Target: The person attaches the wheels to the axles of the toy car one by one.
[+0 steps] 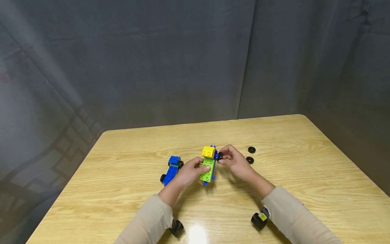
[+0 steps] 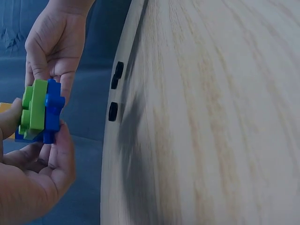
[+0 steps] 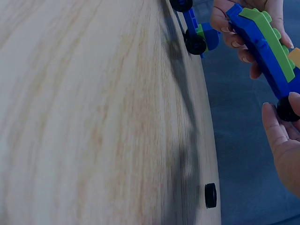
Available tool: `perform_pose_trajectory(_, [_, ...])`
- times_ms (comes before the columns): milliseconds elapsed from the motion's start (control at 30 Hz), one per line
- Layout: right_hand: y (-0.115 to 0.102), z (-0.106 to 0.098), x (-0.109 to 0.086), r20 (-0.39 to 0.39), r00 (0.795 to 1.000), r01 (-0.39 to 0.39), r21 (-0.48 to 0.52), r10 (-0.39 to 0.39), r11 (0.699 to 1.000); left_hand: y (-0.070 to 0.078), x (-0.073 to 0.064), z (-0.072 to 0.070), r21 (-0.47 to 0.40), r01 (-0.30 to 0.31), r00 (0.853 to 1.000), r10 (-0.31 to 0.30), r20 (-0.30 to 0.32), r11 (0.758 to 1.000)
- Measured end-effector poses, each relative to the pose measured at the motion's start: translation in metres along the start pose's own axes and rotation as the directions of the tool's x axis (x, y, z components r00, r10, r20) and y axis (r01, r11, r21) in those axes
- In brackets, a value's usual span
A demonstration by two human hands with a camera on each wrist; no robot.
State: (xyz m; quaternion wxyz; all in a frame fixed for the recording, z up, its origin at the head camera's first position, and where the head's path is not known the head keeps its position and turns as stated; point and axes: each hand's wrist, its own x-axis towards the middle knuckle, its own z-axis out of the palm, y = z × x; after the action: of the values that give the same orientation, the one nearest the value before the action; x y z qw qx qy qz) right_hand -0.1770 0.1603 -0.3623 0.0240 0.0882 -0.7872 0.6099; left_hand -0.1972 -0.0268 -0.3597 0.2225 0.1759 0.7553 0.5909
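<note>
The pale wood tabletop (image 1: 128,145) has rounded far corners, and dark grey curtain (image 1: 167,67) hangs behind its far edge and down both sides. A bright glare sits toward the near edge.

Above the middle of the tabletop, the left hand (image 1: 189,172) grips a green, blue and yellow toy vehicle (image 1: 211,162), its fingers curled underneath and its thumb lying across the green block. The fingers of the right hand (image 1: 236,162) are nearly closed, pinching a small black wheel (image 1: 220,156) against the vehicle's side, beside the yellow block (image 1: 209,151); whether it is fully seated cannot be told.

Toward the left edge, a blue toy vehicle (image 1: 172,172) with black wheels stands partly covered by the left hand and forearm. Two loose black tyres (image 1: 251,149) lie just beyond the right hand, toward the far right corner; the left wrist view shows a third.
</note>
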Motion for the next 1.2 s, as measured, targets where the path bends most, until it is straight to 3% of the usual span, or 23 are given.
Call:
perform_pose_trajectory(233, [0.000, 0.000, 0.000, -0.013, 1.000, -0.001, -0.014, 0.001, 1.000, 0.001, -0.003, -0.001, 0.068, 0.009, 0.999, -0.006, -0.042, 0.998])
perform_pose_trajectory(333, [0.000, -0.001, 0.000, -0.011, 1.000, 0.003, -0.006, -0.004, 1.000, 0.002, -0.003, -0.001, 0.059, 0.015, 0.998, -0.012, -0.058, 0.998])
perform_pose_trajectory(533, [-0.003, 0.001, -0.002, -0.022, 1.000, -0.011, 0.001, 0.011, 1.000, 0.005, -0.006, -0.001, 0.000, 0.012, 0.999, -0.012, -0.030, 1.000])
perform_pose_trajectory(733, [-0.005, 0.008, -0.005, -0.103, 0.994, -0.036, -0.023, 0.033, 0.999, 0.009, -0.010, -0.001, -0.014, 0.010, 1.000, -0.011, -0.025, 1.000])
perform_pose_trajectory(967, [-0.008, 0.012, -0.010, -0.162, 0.987, 0.006, -0.054, -0.014, 0.999, 0.001, -0.010, 0.005, -0.122, -0.050, 0.998, 0.045, -0.048, 0.991])
perform_pose_trajectory(1200, [-0.014, 0.008, -0.014, -0.209, 0.977, 0.025, -0.104, -0.047, 0.994, 0.000, -0.006, 0.013, -0.192, -0.073, 0.996, 0.063, -0.060, 0.979])
